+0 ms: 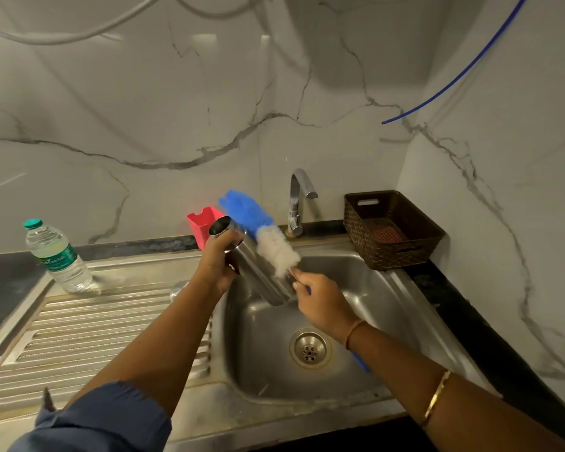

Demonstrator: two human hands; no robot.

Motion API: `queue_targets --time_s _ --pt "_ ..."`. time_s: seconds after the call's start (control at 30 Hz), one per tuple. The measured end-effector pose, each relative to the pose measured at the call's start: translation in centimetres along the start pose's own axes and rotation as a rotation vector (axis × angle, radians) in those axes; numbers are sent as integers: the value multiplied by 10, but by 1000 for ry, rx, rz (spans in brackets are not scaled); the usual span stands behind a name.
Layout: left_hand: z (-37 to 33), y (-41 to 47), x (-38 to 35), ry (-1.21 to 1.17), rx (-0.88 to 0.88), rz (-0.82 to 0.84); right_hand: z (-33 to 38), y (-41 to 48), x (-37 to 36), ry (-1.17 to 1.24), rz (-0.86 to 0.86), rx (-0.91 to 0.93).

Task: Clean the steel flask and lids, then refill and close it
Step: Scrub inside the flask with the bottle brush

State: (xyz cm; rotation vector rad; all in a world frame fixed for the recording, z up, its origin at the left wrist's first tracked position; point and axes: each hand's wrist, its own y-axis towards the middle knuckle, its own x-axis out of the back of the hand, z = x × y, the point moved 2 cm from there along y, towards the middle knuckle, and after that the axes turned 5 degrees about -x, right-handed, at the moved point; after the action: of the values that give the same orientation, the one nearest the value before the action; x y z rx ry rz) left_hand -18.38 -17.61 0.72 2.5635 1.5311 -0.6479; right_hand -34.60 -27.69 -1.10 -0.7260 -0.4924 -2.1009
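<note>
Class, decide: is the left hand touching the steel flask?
Touching. The head view shows the left hand gripping the flask just below its open mouth.

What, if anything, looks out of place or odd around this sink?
Only a thin blue tube: it hangs along the right wall and its end is loose in the air above the basket, joined to nothing visible. Nothing looks spilled or broken.

White grey-veined marble walls [144,109]; dark stone counter [4,275]; steel sink [265,360], chrome tap [296,203].

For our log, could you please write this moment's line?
left hand: holds steel flask | right hand: holds bottle brush | over sink
</note>
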Motion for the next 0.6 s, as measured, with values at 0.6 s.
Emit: queue_targets --time_s 0.6 --pt "-4 -2 -9 -255 -39 -37 -12 2 3 188 28 -117"
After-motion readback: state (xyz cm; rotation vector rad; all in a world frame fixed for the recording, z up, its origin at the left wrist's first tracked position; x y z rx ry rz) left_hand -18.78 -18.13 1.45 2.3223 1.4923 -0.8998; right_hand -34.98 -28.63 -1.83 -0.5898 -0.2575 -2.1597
